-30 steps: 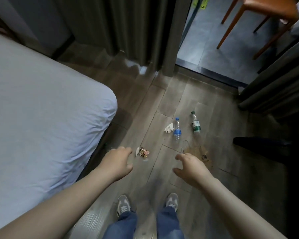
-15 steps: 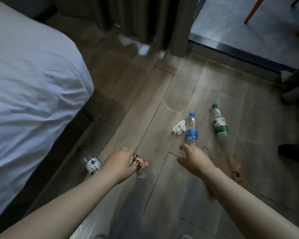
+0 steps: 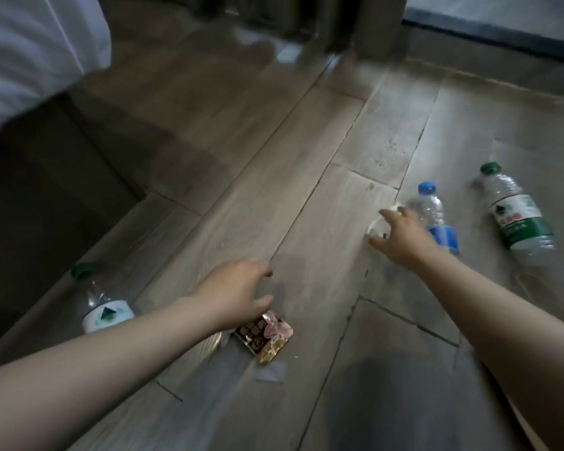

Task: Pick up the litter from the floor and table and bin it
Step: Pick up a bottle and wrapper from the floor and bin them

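Here, the wooden floor (image 3: 274, 151) fills nearly the whole view, and the white bed (image 3: 30, 43) sits well beyond the left hand (image 3: 238, 294) and off to its left. Three plastic bottles lie on their sides. A green-label bottle (image 3: 518, 222) is well to the right of the right hand (image 3: 404, 237). A blue-label bottle (image 3: 438, 219) is just beside that hand on its right, partly covered by it. A green-capped bottle (image 3: 103, 307) is left of the left hand, by the base of the bed. The left hand hovers just above a crumpled snack wrapper (image 3: 264, 335), fingers loosely curled, released and holding nothing; the wrapper lies right below its thumb. The right hand is spread wide and released, its fingertips (image 3: 389, 215) over a small white tissue (image 3: 376, 229); whether they touch it I cannot tell. None of the litter is lifted and no bin is in view, so this looks like the first pickup, with both hands reaching at once. The next move probably calls for each hand to drop the last bit and pinch. The wrapper is thin and low on the boards, so fingertips may need to get under an edge, while the soft tissue should gather easily. The bottles would likely wait for a later pass.
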`<state>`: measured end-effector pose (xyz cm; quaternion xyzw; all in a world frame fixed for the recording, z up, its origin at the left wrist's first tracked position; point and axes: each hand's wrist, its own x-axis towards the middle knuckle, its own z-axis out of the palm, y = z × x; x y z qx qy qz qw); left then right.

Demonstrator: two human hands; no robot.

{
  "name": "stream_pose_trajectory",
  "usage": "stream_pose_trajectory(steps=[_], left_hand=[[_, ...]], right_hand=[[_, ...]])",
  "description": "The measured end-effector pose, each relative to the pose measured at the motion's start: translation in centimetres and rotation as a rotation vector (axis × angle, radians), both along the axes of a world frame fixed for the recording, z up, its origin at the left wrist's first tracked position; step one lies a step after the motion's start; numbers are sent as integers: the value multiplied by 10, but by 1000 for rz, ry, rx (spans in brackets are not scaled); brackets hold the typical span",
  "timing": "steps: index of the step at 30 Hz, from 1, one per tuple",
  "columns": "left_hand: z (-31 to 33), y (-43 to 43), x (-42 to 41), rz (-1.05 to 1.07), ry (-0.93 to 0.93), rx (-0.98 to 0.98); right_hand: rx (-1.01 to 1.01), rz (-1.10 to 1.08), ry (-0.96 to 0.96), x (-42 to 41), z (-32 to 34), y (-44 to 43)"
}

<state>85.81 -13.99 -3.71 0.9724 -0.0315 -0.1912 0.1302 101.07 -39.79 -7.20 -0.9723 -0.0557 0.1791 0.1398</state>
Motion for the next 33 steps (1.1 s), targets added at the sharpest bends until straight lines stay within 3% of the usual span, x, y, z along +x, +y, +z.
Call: stream_pose_trajectory(steps=[3, 8, 16, 26, 31, 33], left_hand=[[-6, 9, -6, 21, 0, 23], [-16, 20, -13, 37, 23, 42], [-10, 36, -30, 104, 15, 27], [10, 57, -56, 117, -19, 56], [12, 69, -69, 138, -5, 81], [13, 74, -72, 148, -6, 102]], right_hand=[[7, 24, 17, -1, -16, 5], [12, 276, -74, -35, -29, 26], [73, 536, 36, -125, -15, 59], [132, 431, 233, -176, -10, 69], [-75, 748, -84, -184, -15, 77], [-116, 806, -87, -181, -17, 82]])
